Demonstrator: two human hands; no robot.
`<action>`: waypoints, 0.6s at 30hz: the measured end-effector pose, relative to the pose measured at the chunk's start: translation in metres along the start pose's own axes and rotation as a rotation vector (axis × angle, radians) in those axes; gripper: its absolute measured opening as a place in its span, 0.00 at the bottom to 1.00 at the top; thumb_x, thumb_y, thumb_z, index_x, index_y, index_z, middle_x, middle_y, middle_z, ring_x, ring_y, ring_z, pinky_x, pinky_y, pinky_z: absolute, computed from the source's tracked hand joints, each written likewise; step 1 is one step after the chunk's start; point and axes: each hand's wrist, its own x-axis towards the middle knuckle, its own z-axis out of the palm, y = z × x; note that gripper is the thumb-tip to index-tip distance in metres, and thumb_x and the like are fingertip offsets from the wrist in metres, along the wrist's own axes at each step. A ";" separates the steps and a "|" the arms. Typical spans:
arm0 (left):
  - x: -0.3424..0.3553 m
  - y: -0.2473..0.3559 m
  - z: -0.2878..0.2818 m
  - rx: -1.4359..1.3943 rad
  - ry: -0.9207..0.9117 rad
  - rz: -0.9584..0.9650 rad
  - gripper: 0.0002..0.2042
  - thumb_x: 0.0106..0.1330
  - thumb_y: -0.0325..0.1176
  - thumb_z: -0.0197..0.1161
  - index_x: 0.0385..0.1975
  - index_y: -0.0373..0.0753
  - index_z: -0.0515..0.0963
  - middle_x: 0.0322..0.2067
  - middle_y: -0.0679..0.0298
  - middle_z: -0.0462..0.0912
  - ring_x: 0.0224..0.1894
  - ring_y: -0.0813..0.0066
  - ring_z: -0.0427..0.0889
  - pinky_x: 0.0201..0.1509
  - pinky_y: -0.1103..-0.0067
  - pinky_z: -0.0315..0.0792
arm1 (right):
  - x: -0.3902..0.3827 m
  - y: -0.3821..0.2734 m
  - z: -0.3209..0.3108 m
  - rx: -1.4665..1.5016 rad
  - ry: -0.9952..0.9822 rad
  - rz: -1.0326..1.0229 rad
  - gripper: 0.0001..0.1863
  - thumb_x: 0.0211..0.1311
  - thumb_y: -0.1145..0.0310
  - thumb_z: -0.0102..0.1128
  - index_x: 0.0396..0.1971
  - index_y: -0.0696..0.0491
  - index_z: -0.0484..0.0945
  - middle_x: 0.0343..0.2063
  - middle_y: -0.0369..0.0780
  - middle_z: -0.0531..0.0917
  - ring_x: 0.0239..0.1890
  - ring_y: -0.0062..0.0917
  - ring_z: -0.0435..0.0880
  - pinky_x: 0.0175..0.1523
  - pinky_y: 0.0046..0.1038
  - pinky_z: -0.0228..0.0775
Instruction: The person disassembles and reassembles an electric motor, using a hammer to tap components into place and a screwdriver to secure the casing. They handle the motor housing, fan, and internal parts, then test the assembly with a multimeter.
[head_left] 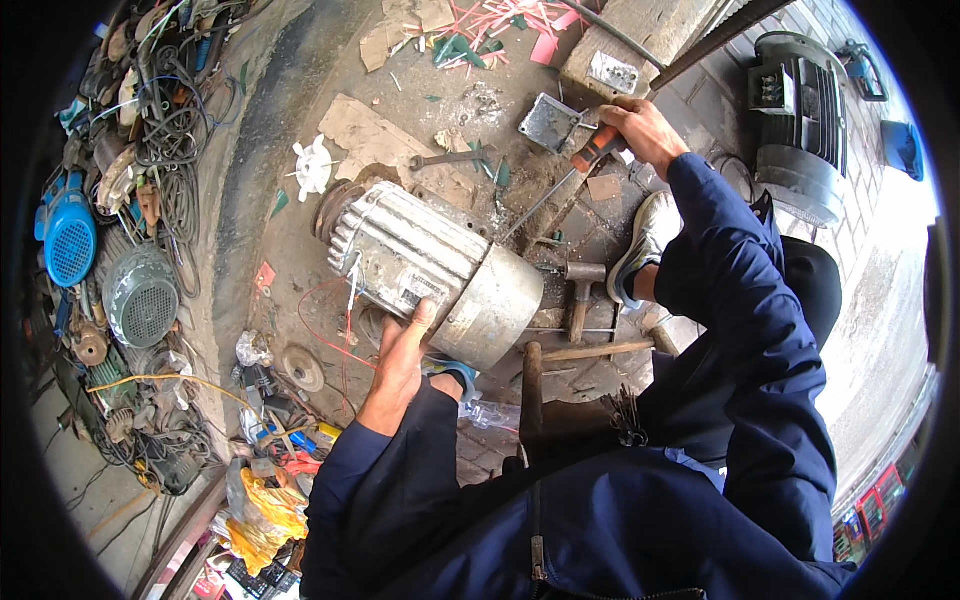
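A silver-grey electric motor (415,245) with a ribbed body lies tilted on the ground before me, its smooth round end cover (492,308) toward the lower right. My left hand (400,362) grips the motor's near side, thumb on the housing, the other fingers partly hidden. Wrapped around the orange and black handle of a long screwdriver (597,148) is my right hand (645,130). The screwdriver's shaft slants down left to the cover's upper edge; I cannot tell whether its tip touches. Thin red wires (345,340) trail beside the motor.
A hammer (579,290) stands near my shoe (648,240). Beyond the motor lie a wrench (452,157), a white fan wheel (313,165) and an open metal box (550,122). A larger motor (800,130) sits at far right. Cables and motors (145,295) crowd the left.
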 end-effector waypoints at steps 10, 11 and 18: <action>-0.006 0.010 0.012 -0.077 0.008 0.002 0.28 0.76 0.42 0.65 0.69 0.32 0.66 0.60 0.56 0.78 0.60 0.63 0.81 0.62 0.67 0.78 | 0.002 -0.011 0.001 0.182 -0.138 0.063 0.16 0.64 0.59 0.70 0.44 0.55 0.83 0.28 0.35 0.81 0.27 0.20 0.78 0.28 0.25 0.70; -0.006 0.009 0.012 -0.050 0.026 -0.015 0.28 0.76 0.41 0.65 0.68 0.32 0.67 0.60 0.56 0.78 0.60 0.64 0.81 0.61 0.67 0.78 | 0.009 -0.011 0.002 0.110 -0.139 0.065 0.18 0.64 0.57 0.71 0.42 0.56 0.84 0.26 0.34 0.79 0.25 0.20 0.76 0.27 0.25 0.68; -0.005 0.010 0.013 -0.015 0.030 -0.016 0.26 0.77 0.42 0.64 0.66 0.31 0.70 0.57 0.56 0.80 0.58 0.65 0.82 0.59 0.68 0.78 | 0.021 -0.020 -0.006 -0.183 -0.227 -0.013 0.24 0.63 0.48 0.72 0.40 0.56 0.83 0.28 0.36 0.83 0.25 0.19 0.83 0.21 0.23 0.66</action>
